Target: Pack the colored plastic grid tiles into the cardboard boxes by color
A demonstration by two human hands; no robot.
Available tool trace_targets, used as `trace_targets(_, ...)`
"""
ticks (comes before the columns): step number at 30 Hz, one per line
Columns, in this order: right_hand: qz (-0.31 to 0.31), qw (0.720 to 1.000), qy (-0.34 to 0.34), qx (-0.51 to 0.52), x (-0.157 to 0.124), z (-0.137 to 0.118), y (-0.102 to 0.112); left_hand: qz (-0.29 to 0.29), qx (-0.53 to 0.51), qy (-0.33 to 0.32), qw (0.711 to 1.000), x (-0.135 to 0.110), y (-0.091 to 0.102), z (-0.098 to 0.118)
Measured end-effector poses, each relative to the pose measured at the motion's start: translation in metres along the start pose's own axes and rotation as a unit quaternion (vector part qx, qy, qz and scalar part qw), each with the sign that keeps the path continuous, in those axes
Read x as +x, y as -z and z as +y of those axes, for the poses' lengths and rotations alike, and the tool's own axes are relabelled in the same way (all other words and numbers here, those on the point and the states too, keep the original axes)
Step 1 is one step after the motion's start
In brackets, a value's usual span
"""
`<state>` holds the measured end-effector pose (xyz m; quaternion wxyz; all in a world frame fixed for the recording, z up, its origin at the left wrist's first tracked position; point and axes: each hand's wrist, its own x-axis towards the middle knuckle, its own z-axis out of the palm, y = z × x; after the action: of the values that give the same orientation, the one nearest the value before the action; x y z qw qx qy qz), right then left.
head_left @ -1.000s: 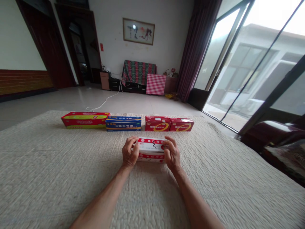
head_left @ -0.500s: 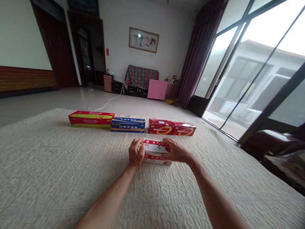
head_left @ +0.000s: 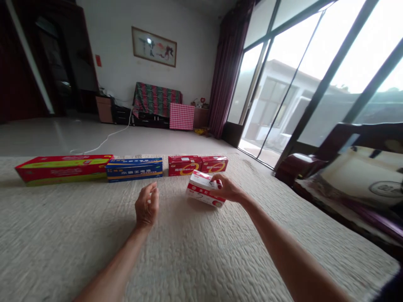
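My right hand (head_left: 227,188) grips a white-and-red carton (head_left: 203,193) by its right end, fingers over the top and thumb on the front. The carton sits askew, its right end lower in view; whether it touches the quilted cover (head_left: 176,251) is hard to tell. Away to the left, my left hand (head_left: 147,205) is empty, its fingers loosely bent and the thumb a little apart. Behind the carton are two dark red boxes, the left one (head_left: 184,166) and the right one (head_left: 214,164). A blue battery box (head_left: 134,170) stands beyond my left hand.
A long red-and-yellow box (head_left: 66,168) adjoins the blue one at far left. Dark wooden seating (head_left: 291,165) borders the cover on the right. At the back stand a cloth-draped cabinet (head_left: 157,100) and a red checked cloth (head_left: 181,116); a white cable (head_left: 110,135) crosses the floor.
My left hand has let go of the carton and moved left. In my right hand the carton has turned and tilted. The view has swung to the right.
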<state>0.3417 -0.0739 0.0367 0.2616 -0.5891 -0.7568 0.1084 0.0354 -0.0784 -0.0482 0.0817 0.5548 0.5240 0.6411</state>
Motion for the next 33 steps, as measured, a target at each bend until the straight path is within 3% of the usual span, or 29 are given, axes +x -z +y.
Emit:
trace_targets(5, 0.084, 0.975, -0.193, -0.068, -0.013, 0.075, 0.040, -0.012, 0.025, -0.026, 0.999, 0.000, -0.001, -0.004)
trace_targets(10, 0.153, 0.929, -0.310, -0.133, -0.015, 0.118, 0.056, -0.025, 0.045, -0.061, 0.997, 0.000, -0.003, -0.007)
trace_targets(13, 0.168, 0.922, -0.309, -0.162, -0.015, 0.129, 0.053, -0.031, 0.053, -0.072, 0.996, 0.000, -0.003, -0.008)
trace_targets(23, 0.158, 0.934, -0.210, -0.243, -0.021, 0.142, 0.039, -0.057, 0.070, -0.101, 0.991, -0.001, -0.001, -0.008)
trace_targets(33, 0.181, 0.918, -0.223, -0.274, 0.002, 0.155, 0.036, -0.070, 0.061, -0.142, 0.986, -0.002, -0.004, -0.010)
